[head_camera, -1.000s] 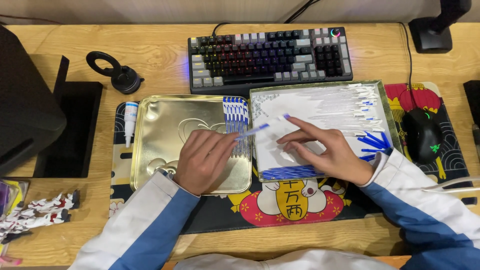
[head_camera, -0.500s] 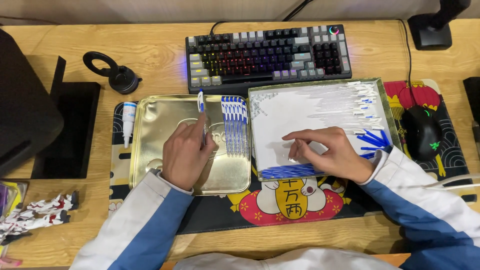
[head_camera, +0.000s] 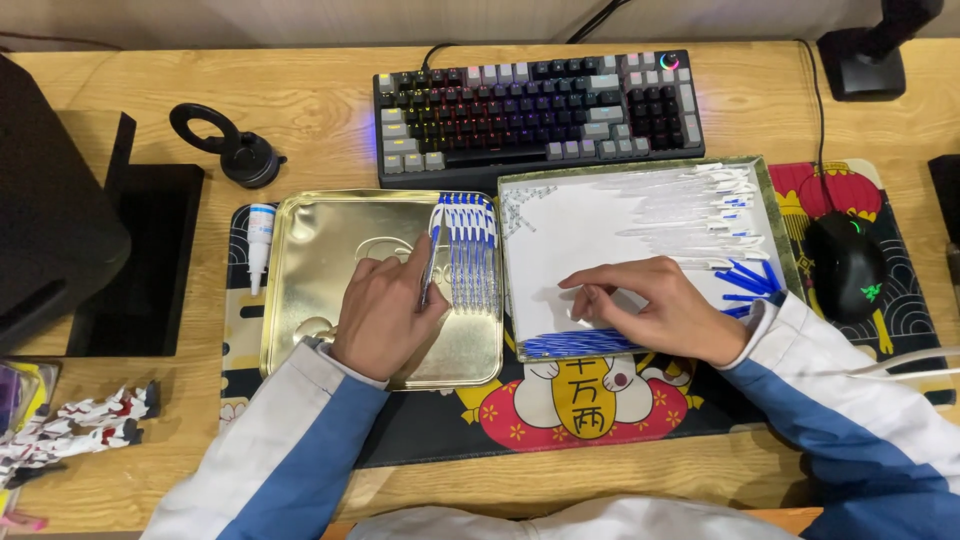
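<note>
My left hand (head_camera: 385, 312) holds a blue-and-white pen (head_camera: 430, 262) by its lower part. It lays the pen against the left side of a neat row of matching pens (head_camera: 470, 250) in the gold metal tray (head_camera: 290, 300). My right hand (head_camera: 665, 312) rests in the white tray (head_camera: 560, 225) with its fingers bent and the tips pressed on the floor. Those tips sit just above a strip of blue refills (head_camera: 575, 344). Whether they pinch a small part is unclear. Clear pen barrels (head_camera: 690, 208) and blue caps (head_camera: 748, 280) lie at the tray's right.
A backlit keyboard (head_camera: 540, 110) lies behind both trays and a black mouse (head_camera: 848, 265) to the right. A small white bottle (head_camera: 260, 238) and a black ring stand (head_camera: 228, 148) sit left of the gold tray. A black box (head_camera: 50, 220) and a toy figure (head_camera: 85, 425) occupy the left.
My left hand took a pen at the trays' border, carried it over the gold tray, and now sets it beside the row. My right hand drew back toward the white tray's lower part.
</note>
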